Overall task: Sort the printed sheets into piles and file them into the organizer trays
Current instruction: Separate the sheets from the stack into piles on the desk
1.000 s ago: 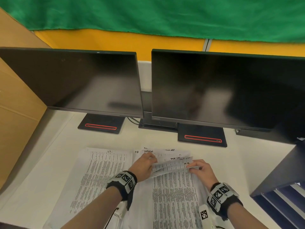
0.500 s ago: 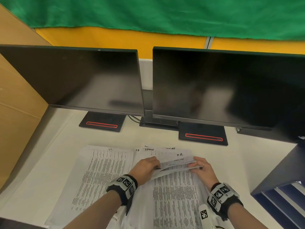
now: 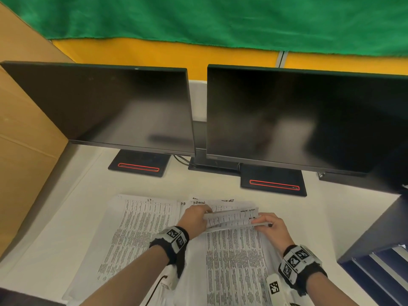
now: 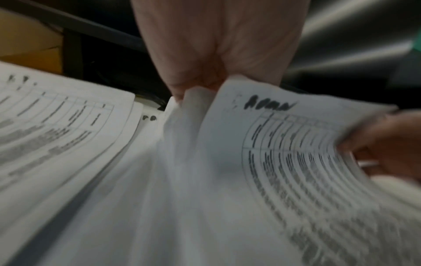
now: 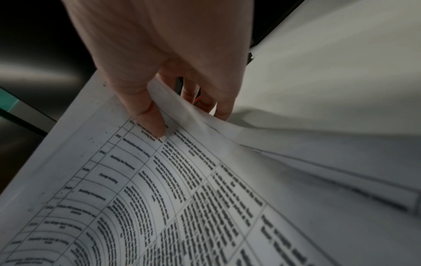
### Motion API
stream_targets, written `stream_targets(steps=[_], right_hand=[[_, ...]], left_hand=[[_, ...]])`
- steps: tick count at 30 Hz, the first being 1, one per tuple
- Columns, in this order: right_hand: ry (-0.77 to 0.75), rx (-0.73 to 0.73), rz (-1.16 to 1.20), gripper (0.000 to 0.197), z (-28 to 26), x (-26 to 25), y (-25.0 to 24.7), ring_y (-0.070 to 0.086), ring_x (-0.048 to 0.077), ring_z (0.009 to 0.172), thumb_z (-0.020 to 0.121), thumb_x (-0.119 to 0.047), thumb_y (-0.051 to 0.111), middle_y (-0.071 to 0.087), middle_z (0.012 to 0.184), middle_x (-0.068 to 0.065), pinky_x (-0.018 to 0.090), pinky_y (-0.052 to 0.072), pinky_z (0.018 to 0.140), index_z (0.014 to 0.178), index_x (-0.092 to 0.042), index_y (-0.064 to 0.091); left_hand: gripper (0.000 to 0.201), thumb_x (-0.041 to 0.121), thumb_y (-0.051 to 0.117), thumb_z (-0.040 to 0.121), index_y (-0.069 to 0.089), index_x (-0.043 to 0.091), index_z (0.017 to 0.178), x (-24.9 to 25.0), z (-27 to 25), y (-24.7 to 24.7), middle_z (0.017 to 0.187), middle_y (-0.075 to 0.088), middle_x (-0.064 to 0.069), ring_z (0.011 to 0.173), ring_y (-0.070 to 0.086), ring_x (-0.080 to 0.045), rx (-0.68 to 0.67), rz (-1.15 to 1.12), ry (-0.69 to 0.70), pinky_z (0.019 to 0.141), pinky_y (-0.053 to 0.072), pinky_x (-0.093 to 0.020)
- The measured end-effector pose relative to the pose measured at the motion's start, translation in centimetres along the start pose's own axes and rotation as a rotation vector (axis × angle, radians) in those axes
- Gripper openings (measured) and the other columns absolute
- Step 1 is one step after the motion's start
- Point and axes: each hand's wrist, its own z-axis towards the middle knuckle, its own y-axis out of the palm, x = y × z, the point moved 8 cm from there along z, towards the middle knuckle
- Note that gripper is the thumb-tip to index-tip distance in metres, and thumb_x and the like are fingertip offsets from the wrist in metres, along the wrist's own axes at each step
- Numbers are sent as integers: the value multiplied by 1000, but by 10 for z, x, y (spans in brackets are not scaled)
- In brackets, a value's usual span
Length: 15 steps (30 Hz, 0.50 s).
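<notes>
A spread of printed sheets (image 3: 234,261) lies on the white desk in front of me, with a second pile (image 3: 136,228) to its left. My left hand (image 3: 196,219) pinches the far left corners of several lifted sheets (image 3: 231,218). My right hand (image 3: 268,225) pinches their far right edge, thumb on top (image 5: 152,115) and fingers beneath. The left wrist view is blurred; it shows the fingers (image 4: 193,84) gripping a sheet (image 4: 284,144) with a handwritten heading. The dark organizer trays (image 3: 379,261) stand at the right edge.
Two dark monitors (image 3: 106,107) (image 3: 304,120) on stands with red stripes (image 3: 139,167) stand behind the papers. A cardboard panel (image 3: 24,129) closes the left side. Bare desk (image 3: 320,217) lies between the papers and the organizer.
Both hands stay at the far edge of the sheets. The lifted sheets have fanned a little more, and the right hand has shifted slightly along the edge.
</notes>
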Motion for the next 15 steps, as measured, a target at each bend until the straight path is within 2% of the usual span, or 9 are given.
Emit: stream_targets(steps=[2,4,7,9,12,15], right_hand=[[11,3,16,36,0,2,-2,56,23,104,74,7,70,62,106,9,43,41,104,62,-26,75],[22,-2,33,33,0,4,-2,57,23,104,75,8,69,63,106,8,46,41,105,63,-22,75],[25,-9,26,36,1,9,0,56,26,111,74,7,70,65,110,8,48,38,108,62,-26,76],[27,-4,27,38,2,13,0,56,27,114,74,8,70,65,112,9,49,36,109,63,-28,76],[30,-3,32,41,1,14,0,54,26,117,74,9,69,63,116,8,47,34,111,62,-30,76],[12,2,30,44,-1,8,-1,51,21,115,74,13,67,57,119,4,34,35,107,59,-28,75]], left_hand=[[35,7,43,89,61,16,117,9,-4,2,101,67,-5,93,60,-20,26,93,117,84,52,-32],[37,7,40,93,56,15,125,13,-10,4,98,65,-8,89,56,-21,55,152,184,81,49,-31],[42,7,38,94,46,14,134,12,-13,9,93,61,-9,79,45,-19,74,216,214,69,40,-27],[41,8,37,95,42,12,135,11,-13,14,93,59,-9,77,39,-16,68,261,219,67,34,-25],[39,9,37,95,46,10,133,14,-15,14,96,59,-10,84,46,-20,88,281,247,70,38,-26],[33,11,43,93,60,15,122,18,-19,8,105,55,-7,97,47,-22,169,225,286,83,43,-32]])
